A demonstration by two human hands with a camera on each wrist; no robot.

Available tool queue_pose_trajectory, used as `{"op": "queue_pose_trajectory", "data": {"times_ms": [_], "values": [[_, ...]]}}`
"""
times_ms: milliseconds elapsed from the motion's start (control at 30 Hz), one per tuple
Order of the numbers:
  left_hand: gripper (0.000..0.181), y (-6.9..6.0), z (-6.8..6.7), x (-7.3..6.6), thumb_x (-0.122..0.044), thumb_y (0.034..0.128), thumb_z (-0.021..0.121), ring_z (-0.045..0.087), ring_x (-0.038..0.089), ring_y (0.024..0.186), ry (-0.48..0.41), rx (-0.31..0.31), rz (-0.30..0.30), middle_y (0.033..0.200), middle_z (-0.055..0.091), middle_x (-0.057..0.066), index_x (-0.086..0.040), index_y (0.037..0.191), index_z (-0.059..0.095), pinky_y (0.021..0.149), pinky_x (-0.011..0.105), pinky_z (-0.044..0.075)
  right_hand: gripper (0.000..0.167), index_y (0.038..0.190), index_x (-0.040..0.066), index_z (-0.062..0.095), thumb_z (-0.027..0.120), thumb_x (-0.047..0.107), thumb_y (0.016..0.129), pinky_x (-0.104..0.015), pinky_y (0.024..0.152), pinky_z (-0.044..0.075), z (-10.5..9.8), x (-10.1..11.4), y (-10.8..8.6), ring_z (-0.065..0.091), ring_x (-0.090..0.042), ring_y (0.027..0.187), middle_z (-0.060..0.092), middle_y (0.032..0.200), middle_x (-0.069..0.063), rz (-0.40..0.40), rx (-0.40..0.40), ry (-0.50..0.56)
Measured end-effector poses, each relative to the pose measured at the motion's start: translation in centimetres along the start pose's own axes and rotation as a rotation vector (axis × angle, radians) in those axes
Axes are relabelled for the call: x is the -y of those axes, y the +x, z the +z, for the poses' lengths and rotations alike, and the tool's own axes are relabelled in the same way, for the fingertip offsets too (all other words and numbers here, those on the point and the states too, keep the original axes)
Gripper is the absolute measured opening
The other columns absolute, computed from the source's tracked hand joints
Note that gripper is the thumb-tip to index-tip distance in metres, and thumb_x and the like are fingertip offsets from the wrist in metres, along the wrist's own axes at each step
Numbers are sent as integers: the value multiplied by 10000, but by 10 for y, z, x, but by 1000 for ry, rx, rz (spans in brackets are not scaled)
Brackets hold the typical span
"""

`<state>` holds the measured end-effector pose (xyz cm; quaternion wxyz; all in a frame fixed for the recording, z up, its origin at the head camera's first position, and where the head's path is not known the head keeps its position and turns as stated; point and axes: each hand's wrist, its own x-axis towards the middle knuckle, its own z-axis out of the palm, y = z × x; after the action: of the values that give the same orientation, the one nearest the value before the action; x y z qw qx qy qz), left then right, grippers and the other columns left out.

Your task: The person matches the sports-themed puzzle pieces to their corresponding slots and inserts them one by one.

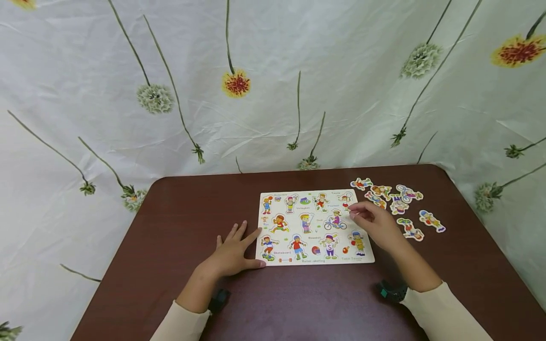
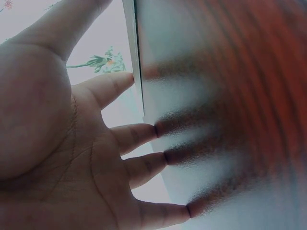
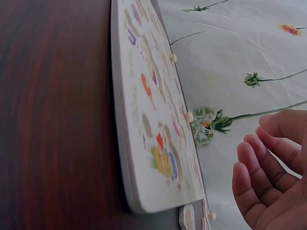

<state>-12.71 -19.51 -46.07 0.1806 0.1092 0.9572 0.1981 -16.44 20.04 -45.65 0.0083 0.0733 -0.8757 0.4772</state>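
Observation:
A white puzzle board (image 1: 315, 263) with cartoon sports figures lies on the dark table. My left hand (image 1: 230, 255) is spread flat at its left side, thumb and index fingertips touching the board's edge. In the left wrist view the palm (image 2: 57, 143) and straight, spread fingers show. Over the board's upper right corner is my right hand (image 1: 377, 225), thumb and index tips close together beside the tennis figure (image 1: 345, 201). The right wrist view shows this hand (image 3: 276, 172) with bent, relaxed fingers and no piece visible in them, near the board (image 3: 139, 158).
Several loose figure pieces lie right of the board, among them a purple-and-white one (image 1: 399, 205), a blue-and-yellow one (image 1: 432, 221) and a red-and-green one (image 1: 410, 230). Small round knobs (image 3: 190, 117) stand up from the board. A flowered cloth (image 1: 264, 132) hangs behind the table (image 1: 187, 213).

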Motion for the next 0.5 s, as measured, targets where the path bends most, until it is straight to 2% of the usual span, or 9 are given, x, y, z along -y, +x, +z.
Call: {"op": "queue_pose_trajectory", "data": {"times_ms": [267,500], "values": [[920,-1,0,-1,-568,835,764,47,429,1579,0,0,-3,1702,107,191,-302,1598,322,1135,804,48,227,1174,27,696,663,146,983,-208,791,511,-13,-16,-9,607,-77,896,717,1057,-115,-32,2,-117],[918,-1,-1,-2,-568,837,762,45,427,1579,-6,-3,-3,1703,108,189,-300,1597,324,1134,806,46,184,1106,26,714,708,92,934,-271,775,558,-26,-26,-14,666,-230,932,699,1051,-120,-94,-13,-264]]}}
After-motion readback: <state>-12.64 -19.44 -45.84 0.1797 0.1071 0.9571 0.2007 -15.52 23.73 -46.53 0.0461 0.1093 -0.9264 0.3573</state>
